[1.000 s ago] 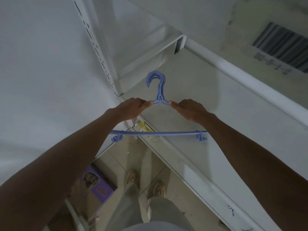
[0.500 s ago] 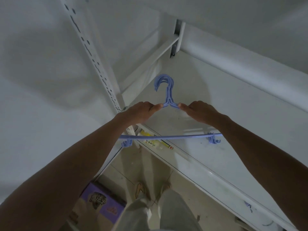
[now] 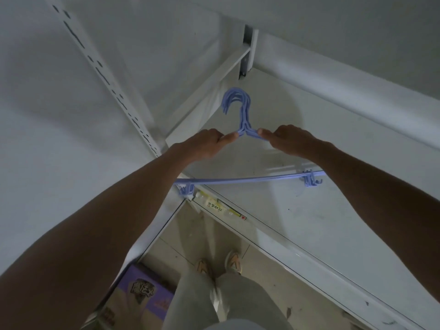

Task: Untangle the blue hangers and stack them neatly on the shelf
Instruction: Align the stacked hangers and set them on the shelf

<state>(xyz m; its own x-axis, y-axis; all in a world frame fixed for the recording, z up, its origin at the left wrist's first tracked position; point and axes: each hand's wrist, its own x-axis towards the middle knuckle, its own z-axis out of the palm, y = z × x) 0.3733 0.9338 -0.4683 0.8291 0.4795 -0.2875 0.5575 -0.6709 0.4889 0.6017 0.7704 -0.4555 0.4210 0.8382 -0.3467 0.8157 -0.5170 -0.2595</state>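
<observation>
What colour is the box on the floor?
Purple, with cartoon lettering; box shows in the head view.

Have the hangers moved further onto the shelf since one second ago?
Yes. The hangers went inward: their bottom bar now lies over the shelf edge, nearer the rear bracket.

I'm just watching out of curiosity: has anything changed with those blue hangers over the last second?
Little changed. The bundle of blue hangers has gone slightly deeper over the white shelf, so its bottom bar now lies further past the shelf's front edge. Nothing was let go: the left hand and right hand still grip the shoulders beside the hooks.
</observation>
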